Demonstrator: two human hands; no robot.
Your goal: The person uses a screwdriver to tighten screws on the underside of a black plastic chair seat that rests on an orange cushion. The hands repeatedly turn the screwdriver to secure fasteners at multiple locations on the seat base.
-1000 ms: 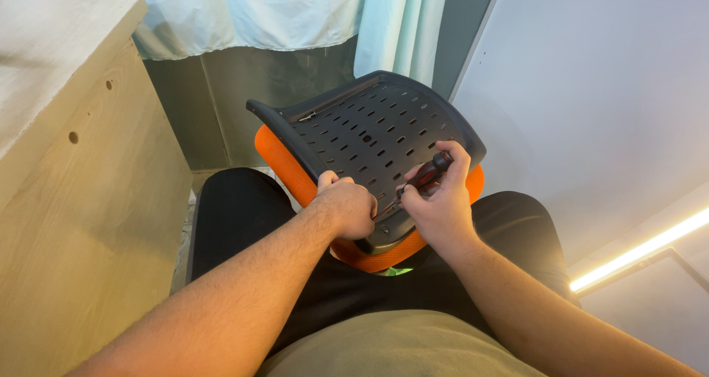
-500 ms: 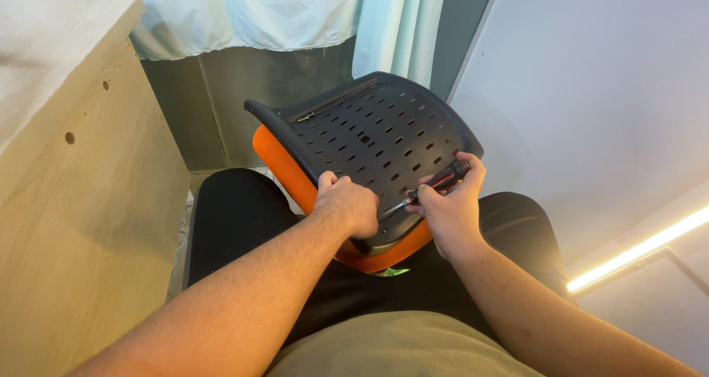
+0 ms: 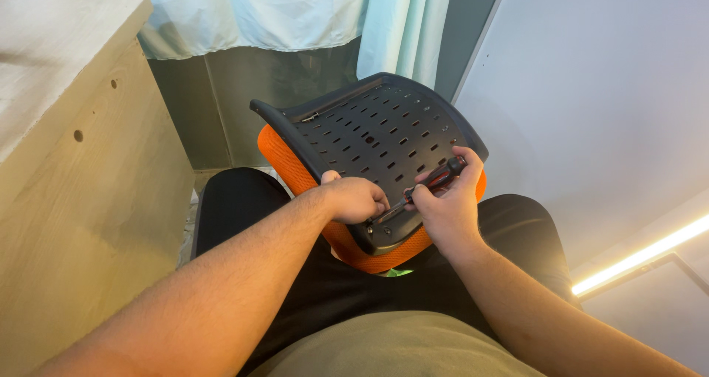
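Observation:
A black perforated plastic chair panel (image 3: 373, 137) with an orange cushion (image 3: 295, 172) under it rests tilted on my lap. My right hand (image 3: 445, 207) grips a screwdriver (image 3: 422, 187) with a black and red handle; its shaft slants down-left to the panel's near edge. My left hand (image 3: 357, 198) is curled on that same near edge, fingers pinched right at the screwdriver's tip. What sits under the tip is hidden by my fingers.
A pale wooden cabinet (image 3: 81, 163) with small holes stands close on the left. Light curtains (image 3: 281, 11) hang behind. A white wall (image 3: 591, 89) rises on the right, with a lit strip (image 3: 639, 255) low along it. My legs in black trousers (image 3: 236, 200) support the panel.
My right hand has shifted the screwdriver lower along the panel's near edge, its tip now closer to my left hand's fingers. The left hand and panel have barely moved.

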